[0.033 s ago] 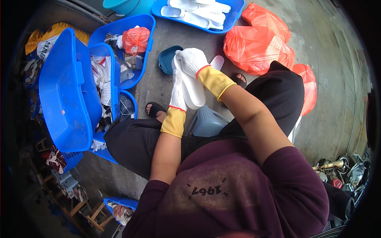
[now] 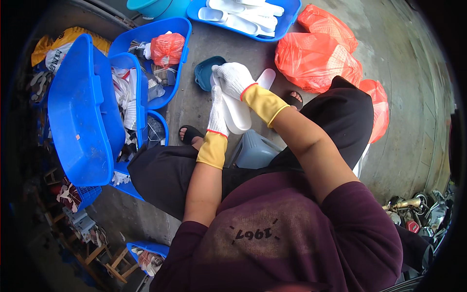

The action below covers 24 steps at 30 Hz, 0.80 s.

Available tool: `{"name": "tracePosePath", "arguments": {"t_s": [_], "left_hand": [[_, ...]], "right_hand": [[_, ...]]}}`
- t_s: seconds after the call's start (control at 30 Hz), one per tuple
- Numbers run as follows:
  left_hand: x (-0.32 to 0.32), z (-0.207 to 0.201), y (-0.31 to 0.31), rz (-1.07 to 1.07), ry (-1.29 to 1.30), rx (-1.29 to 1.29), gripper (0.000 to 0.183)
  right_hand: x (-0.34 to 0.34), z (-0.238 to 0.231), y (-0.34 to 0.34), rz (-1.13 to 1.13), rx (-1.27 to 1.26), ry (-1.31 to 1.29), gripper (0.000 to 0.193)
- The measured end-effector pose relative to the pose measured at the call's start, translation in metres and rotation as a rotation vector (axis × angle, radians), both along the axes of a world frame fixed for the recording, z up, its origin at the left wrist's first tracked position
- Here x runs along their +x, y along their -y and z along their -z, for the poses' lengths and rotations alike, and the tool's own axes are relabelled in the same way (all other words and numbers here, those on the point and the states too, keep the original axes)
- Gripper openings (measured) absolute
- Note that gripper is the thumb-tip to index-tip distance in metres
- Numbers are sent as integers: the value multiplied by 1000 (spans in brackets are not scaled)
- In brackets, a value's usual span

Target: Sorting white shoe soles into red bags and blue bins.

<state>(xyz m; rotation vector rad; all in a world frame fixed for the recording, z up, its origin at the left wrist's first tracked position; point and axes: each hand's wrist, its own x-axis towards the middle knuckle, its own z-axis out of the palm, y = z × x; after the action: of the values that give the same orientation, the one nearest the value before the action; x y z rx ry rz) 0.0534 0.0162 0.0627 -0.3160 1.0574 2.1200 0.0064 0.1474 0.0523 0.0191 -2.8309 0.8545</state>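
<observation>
Between my knees I hold a white shoe sole (image 2: 237, 115), its rounded end toward me. My left hand (image 2: 218, 112), in a white knit glove with a yellow cuff, is closed along its left edge. Over the far end lies my right hand (image 2: 234, 80), gloved alike and closed, hiding that end and the fingertips. A pale, rounded strip (image 2: 266, 78) shows beyond my right wrist; whether it belongs to the same piece I cannot tell. A dark teal basin (image 2: 209, 72) stands just past my hands, and a grey-blue plastic stool or container (image 2: 255, 150) is below them.
A blue tub (image 2: 293, 17) of white soles stands at the far side. Red plastic bags (image 2: 316, 61) lie to the right. Blue bins (image 2: 80, 112) with mixed scraps crowd the left, one tipped up. Metal parts (image 2: 413, 214) lie at the lower right.
My right hand has shifted slightly left and toward me over the far end of the sole. My left hand and the sole stay in nearly the same place.
</observation>
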Motion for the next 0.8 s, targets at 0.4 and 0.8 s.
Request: {"name": "tracePosePath", "arguments": {"t_s": [0.4,0.8], "left_hand": [[-55,52,6,-22,98,314,97],[-31,24,-61,169,26,-156,76]], "right_hand": [[82,-21,1,-210,-118,91,16],[-18,43,-67,173,331,390,17]]}}
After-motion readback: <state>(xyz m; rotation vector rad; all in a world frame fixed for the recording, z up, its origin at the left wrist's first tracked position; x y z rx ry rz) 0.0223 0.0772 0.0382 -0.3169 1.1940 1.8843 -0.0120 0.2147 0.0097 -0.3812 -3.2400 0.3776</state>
